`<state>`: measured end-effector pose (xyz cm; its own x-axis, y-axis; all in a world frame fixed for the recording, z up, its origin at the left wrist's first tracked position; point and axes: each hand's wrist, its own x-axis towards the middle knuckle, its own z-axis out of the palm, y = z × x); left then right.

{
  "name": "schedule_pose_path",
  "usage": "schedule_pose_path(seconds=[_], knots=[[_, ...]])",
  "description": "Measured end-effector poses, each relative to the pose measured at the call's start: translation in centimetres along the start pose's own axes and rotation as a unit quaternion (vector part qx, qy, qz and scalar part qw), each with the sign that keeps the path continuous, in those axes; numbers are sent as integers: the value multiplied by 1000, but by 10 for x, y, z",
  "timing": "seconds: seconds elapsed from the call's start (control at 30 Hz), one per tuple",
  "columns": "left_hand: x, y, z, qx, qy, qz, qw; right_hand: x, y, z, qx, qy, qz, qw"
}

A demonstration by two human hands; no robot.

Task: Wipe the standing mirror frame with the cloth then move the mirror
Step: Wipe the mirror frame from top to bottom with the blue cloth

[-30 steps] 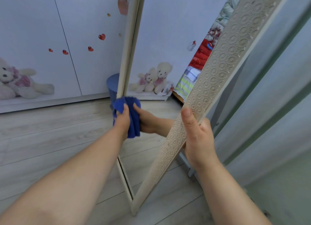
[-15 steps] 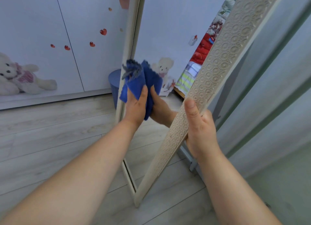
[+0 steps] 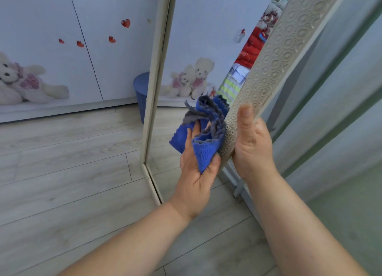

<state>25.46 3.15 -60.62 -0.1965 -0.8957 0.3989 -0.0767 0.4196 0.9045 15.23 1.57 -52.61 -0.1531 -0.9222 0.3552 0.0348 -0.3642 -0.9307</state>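
My forearms reach in from the near edge, both angled up toward the mirror. Left hand [image 3: 196, 172] palm-up-ish, fingers closed on the bunched blue cloth [image 3: 203, 131], pressing it against the inner edge of the right frame rail [image 3: 275, 67], probably to wipe that side. Right hand [image 3: 251, 143] wraps the same rail from the outer side, thumb flat up the embossed face, fingers gripping behind, out of view; I'd say it steadies the mirror against the wipe. The two hands sit just beside each other with the rail between. Mirror stands on the wood floor [image 3: 62, 162], left rail [image 3: 155, 79] further off, untouched now. Far behind: blue bin [image 3: 141, 91], wardrobe doors [image 3: 51, 27] with bear and heart stickers. Wiping under way, move not yet started.
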Motion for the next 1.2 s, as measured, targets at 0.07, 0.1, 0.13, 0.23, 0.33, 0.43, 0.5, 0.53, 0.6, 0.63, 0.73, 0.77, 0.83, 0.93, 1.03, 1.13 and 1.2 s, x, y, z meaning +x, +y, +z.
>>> schedule_pose_path(seconds=[0.07,0.1,0.13,0.23,0.33,0.43,0.5,0.53,0.6,0.63,0.73,0.77,0.83,0.93,1.03,1.13,1.2], knots=[[-9,-9,1,-6,-3,34,999,-2,-4,3,-21,14,10,1000],[-16,-18,2,-3,-5,50,999,-2,-5,3,-33,24,13,999],[-24,-28,3,11,-7,61,998,-2,-5,3,-43,31,7,999],[-47,-65,3,101,-12,46,994,1,1,-1,-20,32,19,999],[-75,-97,-7,115,-36,-19,992,3,1,-1,-30,28,7,999],[-94,-117,-18,95,-70,-99,988,1,-3,2,-38,29,-3,999],[-99,-124,-21,130,-81,-93,984,0,-2,2,-50,32,-10,998],[-100,-125,-21,146,-86,-79,982,-1,-2,2,-52,32,-14,998],[-97,-119,-19,160,-81,-58,982,-3,1,1,-43,30,-21,998],[-91,-112,-15,142,-70,-60,986,-4,3,0,-44,34,-23,998],[-59,-79,0,41,-13,-57,997,-4,3,2,-40,40,-24,998],[-44,-65,3,16,8,-39,999,-3,3,2,-35,42,-24,998],[-16,-41,7,-7,31,15,999,-3,2,4,-37,54,-21,998],[3,-25,8,-14,35,79,996,-3,-1,5,5,59,-36,998],[-9,-35,10,-12,36,103,994,-3,0,5,8,67,-45,997],[-31,-60,10,22,35,54,998,-5,2,8,-1,77,-44,996],[-46,-79,7,33,15,-18,999,-5,4,8,-7,88,-44,995]])
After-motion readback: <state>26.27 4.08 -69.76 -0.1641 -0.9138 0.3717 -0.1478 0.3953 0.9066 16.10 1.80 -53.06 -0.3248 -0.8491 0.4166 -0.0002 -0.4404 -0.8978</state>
